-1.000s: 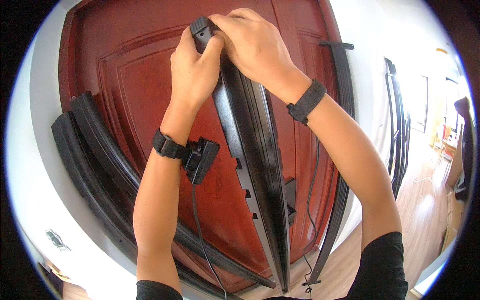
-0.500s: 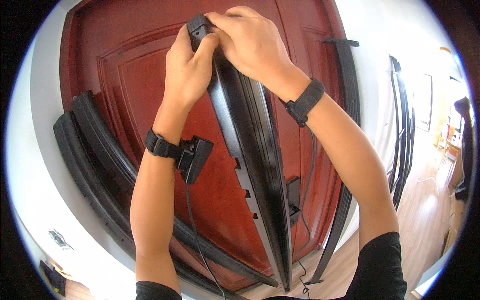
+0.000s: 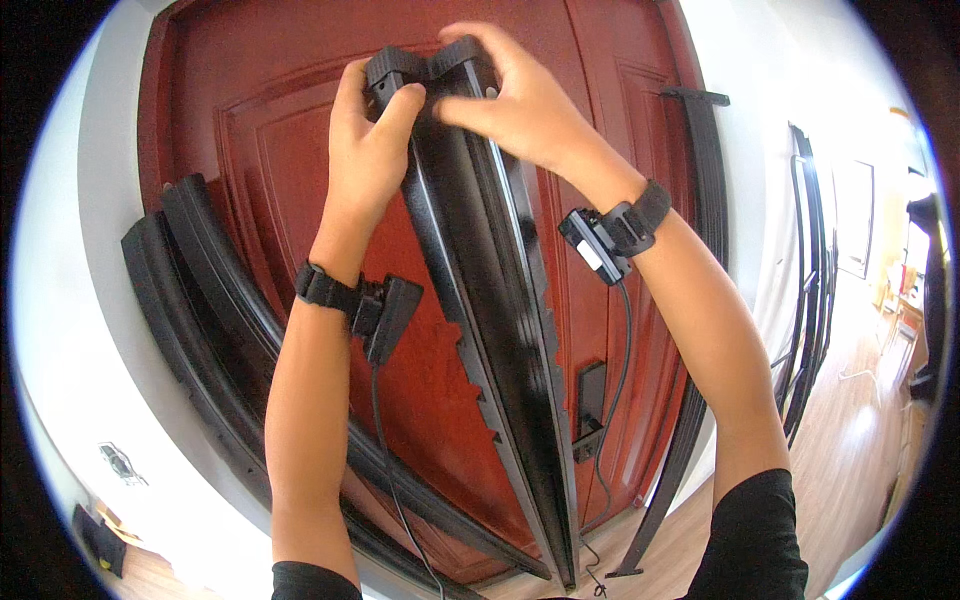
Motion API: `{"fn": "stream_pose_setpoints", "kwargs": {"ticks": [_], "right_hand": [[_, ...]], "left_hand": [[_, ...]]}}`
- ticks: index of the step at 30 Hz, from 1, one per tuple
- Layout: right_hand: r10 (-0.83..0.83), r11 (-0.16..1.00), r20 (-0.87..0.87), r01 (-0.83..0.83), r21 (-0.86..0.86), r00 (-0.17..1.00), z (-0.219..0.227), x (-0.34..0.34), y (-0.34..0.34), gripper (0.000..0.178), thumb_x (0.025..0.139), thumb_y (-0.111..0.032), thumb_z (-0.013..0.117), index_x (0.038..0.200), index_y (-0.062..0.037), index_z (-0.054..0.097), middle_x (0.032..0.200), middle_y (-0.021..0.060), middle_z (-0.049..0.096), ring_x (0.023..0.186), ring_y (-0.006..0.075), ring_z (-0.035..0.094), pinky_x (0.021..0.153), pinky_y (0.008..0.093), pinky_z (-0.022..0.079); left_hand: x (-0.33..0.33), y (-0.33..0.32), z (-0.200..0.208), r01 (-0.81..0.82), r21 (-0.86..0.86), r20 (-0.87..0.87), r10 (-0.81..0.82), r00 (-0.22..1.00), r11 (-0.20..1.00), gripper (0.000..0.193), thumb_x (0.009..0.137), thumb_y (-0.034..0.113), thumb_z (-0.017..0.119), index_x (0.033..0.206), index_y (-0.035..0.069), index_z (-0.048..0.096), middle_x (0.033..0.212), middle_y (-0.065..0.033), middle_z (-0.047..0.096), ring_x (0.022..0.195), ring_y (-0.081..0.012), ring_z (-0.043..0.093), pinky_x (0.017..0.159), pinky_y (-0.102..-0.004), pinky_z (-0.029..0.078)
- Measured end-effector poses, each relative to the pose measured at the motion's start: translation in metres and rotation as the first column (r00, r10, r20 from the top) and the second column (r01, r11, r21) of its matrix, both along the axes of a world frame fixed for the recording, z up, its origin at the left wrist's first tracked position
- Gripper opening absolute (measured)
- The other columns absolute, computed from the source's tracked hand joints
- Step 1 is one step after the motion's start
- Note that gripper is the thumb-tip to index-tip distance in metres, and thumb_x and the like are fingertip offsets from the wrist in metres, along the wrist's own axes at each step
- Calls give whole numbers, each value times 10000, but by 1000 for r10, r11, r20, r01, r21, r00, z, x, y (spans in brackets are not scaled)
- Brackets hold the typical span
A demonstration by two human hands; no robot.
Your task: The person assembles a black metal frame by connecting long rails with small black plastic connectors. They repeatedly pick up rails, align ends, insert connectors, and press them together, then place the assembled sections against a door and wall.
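Running lengthwise from near to far before the red door [image 3: 290, 180], the black post [image 3: 490, 270] has its near end gripped at left by the left hand [image 3: 368, 150], the right hand [image 3: 525, 108] around the right edge, thumb and fingers parted

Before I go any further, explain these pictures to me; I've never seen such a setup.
There is no machine here: a person works with two bare hands. Every picture comes from a wide fisheye camera worn on the head, looking down, so straight edges bend. The left hand grips the top of a long black bar assembly with two ribbed caps; the right hand is at the other capped side, though blur makes its grip hard to judge. Each wrist wears a black strap carrying a small boxy device. Behind is a red panelled door. More black bars slant at the left; another dark bar is at the right.
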State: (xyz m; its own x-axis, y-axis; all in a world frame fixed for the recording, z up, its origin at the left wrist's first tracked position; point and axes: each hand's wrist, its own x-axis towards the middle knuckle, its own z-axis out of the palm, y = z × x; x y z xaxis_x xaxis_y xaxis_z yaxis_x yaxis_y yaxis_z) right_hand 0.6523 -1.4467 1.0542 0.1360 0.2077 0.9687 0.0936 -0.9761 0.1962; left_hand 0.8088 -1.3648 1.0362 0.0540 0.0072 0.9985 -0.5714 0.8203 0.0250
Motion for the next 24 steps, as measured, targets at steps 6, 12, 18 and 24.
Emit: {"fn": "stream_pose_setpoints", "kwargs": {"ticks": [6,12,18,24], "right_hand": [[-71,995,-21,70,-77,997,0,-6,2,452,816,-94,749,1239,-84,589,1138,72,670,1065,195,654,923,343,517],[-87,983,97,102,-154,991,4,-1,-5,405,754,-150,782,1115,-61,621,1032,144,678,985,363,663,867,443,527],[-51,971,100,73,-228,994,7,-13,16,377,780,-286,835,1006,-61,634,883,124,671,848,335,674,767,421,530],[-42,985,50,50,-166,998,1,-15,31,305,861,-271,777,998,-48,619,891,97,656,844,279,663,760,396,530]], "left_hand": [[7,10,6,-96,-29,87,98,991,995,221,861,121,670,1050,41,587,805,5,560,726,-88,527,697,-272,471],[5,4,2,-193,-121,63,202,977,974,232,881,185,716,1039,40,626,813,6,585,743,-78,546,711,-264,476],[0,7,-2,-98,-113,73,106,992,989,251,929,262,748,1001,49,637,812,28,590,743,-61,545,703,-234,460],[1,14,-4,-1,-87,34,4,999,996,211,960,238,721,998,49,637,831,34,590,771,-59,541,716,-231,451]]}}
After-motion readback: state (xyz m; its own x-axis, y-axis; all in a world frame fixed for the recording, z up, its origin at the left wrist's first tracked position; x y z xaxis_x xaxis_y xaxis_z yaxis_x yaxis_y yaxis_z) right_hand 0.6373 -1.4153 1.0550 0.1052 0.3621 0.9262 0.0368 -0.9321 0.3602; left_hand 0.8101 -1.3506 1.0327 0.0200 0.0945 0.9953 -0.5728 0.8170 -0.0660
